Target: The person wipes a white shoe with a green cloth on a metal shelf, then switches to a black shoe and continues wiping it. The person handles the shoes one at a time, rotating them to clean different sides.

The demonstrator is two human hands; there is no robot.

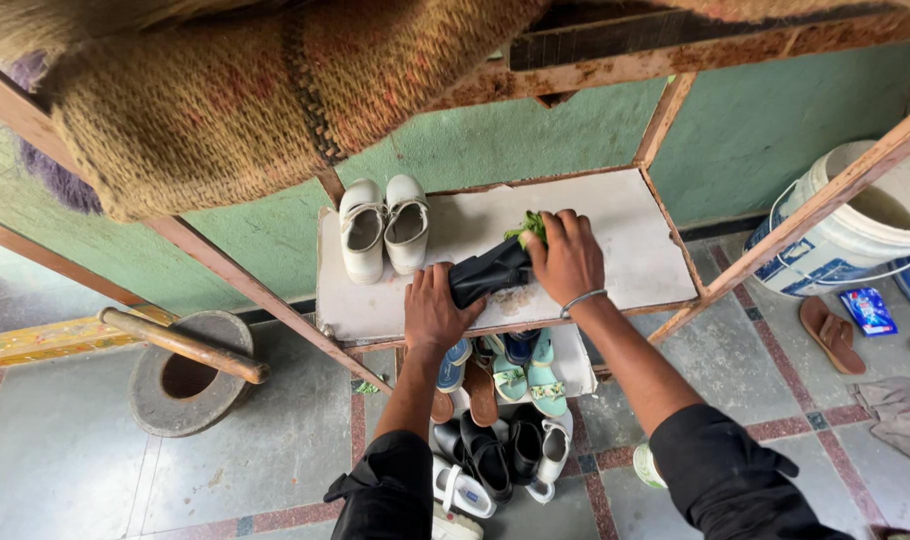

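Woven mat (225,100) hangs closest, up at 11 o'clock. Both my hands grip the black shoes (490,270) mid-shelf: left hand (433,312) at the heels, right hand (567,258) over the toes. They feel light and bendy, so hold both ends. White shoes (383,228) at 10 o'clock.

Two hands, left hand (433,312) and right hand (569,257), rest on one black shoe (488,272). Two white shoes (383,228) stand on the shelf (625,240). One white bucket (843,235), one stone mortar (185,385), one wooden pestle (180,343), one brown sandal (831,333), one blue packet (868,311).
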